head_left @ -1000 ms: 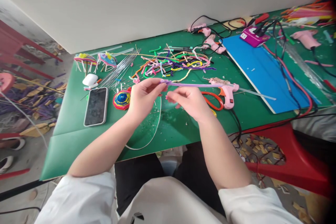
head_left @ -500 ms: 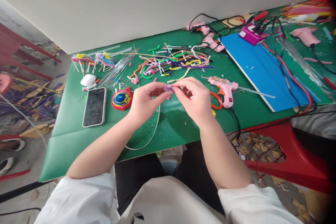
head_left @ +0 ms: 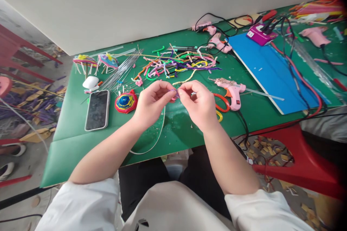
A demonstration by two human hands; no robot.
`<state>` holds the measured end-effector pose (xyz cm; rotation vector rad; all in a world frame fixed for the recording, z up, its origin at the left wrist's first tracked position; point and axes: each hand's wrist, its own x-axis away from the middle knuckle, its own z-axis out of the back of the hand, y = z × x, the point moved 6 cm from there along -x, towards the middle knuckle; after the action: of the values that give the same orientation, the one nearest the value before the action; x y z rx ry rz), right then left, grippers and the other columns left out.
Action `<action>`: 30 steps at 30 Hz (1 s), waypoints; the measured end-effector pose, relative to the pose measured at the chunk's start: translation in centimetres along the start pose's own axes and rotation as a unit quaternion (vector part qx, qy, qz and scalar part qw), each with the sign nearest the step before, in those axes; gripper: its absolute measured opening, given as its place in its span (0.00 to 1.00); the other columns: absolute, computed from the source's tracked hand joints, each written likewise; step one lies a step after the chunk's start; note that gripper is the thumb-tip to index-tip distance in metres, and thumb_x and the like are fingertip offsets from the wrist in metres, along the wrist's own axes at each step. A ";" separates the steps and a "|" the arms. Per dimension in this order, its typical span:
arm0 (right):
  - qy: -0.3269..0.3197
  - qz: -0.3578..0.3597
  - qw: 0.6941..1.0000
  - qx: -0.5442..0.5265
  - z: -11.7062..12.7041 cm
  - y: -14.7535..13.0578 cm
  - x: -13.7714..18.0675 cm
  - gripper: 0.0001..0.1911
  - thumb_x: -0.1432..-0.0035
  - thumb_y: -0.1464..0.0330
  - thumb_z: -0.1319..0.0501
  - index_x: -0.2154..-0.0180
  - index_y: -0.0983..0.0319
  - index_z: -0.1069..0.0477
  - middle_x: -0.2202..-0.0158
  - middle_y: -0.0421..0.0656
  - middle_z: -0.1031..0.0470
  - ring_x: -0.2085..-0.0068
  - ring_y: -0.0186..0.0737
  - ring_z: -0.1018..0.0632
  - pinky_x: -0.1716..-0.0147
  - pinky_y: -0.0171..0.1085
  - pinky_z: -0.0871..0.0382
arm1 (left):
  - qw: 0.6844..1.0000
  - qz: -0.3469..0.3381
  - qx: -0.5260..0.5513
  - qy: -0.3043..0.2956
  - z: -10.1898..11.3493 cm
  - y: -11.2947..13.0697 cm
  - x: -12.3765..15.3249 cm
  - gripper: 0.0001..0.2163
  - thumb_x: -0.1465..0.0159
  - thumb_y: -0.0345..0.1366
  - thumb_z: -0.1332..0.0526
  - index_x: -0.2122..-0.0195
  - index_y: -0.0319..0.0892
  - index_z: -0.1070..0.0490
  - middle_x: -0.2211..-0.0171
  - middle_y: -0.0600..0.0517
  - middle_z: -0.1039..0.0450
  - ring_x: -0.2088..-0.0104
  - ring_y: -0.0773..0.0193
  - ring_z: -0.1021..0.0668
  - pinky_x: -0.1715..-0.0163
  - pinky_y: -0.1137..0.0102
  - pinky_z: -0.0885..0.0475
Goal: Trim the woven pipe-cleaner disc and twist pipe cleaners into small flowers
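Note:
Both hands meet over the green table, pinching a small purple piece of pipe cleaner between their fingertips. My left hand is closed on its left side, thumb against the index finger. From the right, my right hand grips it the same way; the fingers cover most of the piece. Just behind lies a tangle of coloured pipe cleaners. To the left of my left hand is a small red, yellow and blue umbrella-shaped piece. Scissors with orange and yellow handles lie partly behind my right hand.
A pink glue gun with a glue stick lies right of my hands, by a blue board. A phone, a white earbud case and thin wires are left. A purple power block and cables stand back right.
My fingertips have shifted on the purple pipe cleaner, which now shows less between them. My right hand has moved slightly left, uncovering more of the scissors' handles.

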<state>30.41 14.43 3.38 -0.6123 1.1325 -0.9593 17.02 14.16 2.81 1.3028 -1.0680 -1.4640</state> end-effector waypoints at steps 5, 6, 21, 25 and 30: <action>-0.018 -0.007 1.000 -0.016 0.0 0.2 -0.2 0.06 0.42 0.67 0.44 0.69 0.60 0.30 0.71 0.39 0.29 0.71 0.32 0.29 0.70 0.35 0.33 | 1.000 0.013 -0.006 0.000 0.3 -0.1 -0.2 0.05 0.43 0.35 0.37 0.68 0.40 0.30 0.73 0.54 0.26 0.73 0.70 0.22 0.69 0.73 0.24; -0.027 0.004 1.000 -0.008 0.0 0.1 -0.2 0.06 0.42 0.66 0.43 0.68 0.60 0.30 0.69 0.39 0.28 0.70 0.33 0.29 0.69 0.35 0.33 | 1.000 0.010 -0.008 0.000 0.4 -0.1 -0.3 0.05 0.43 0.35 0.37 0.67 0.40 0.30 0.72 0.53 0.26 0.72 0.69 0.22 0.69 0.73 0.24; 0.015 0.154 0.975 0.161 0.3 -1.5 0.1 0.05 0.42 0.70 0.43 0.69 0.59 0.30 0.69 0.42 0.26 0.64 0.40 0.28 0.64 0.40 0.33 | 0.992 -0.025 -0.113 0.042 0.6 0.3 0.2 0.05 0.42 0.37 0.38 0.68 0.41 0.28 0.73 0.53 0.25 0.72 0.68 0.22 0.69 0.72 0.26; 0.062 0.215 0.950 0.220 -0.1 -2.1 0.8 0.05 0.42 0.71 0.44 0.68 0.58 0.30 0.68 0.43 0.26 0.63 0.41 0.28 0.63 0.40 0.33 | 0.998 0.052 -0.007 0.044 0.5 -0.6 0.2 0.05 0.42 0.36 0.38 0.70 0.41 0.29 0.75 0.55 0.26 0.74 0.69 0.23 0.69 0.72 0.25; 0.069 0.226 0.937 0.258 -0.6 -2.0 0.9 0.05 0.41 0.70 0.45 0.67 0.58 0.31 0.67 0.43 0.26 0.62 0.41 0.28 0.63 0.40 0.34 | 0.989 0.117 0.084 0.035 0.3 -1.5 0.0 0.06 0.43 0.37 0.37 0.70 0.39 0.29 0.76 0.54 0.26 0.74 0.69 0.22 0.68 0.71 0.24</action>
<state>29.33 12.68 4.36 0.1438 1.0232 -0.8522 16.58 14.52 1.35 1.2868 -1.2724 -1.1669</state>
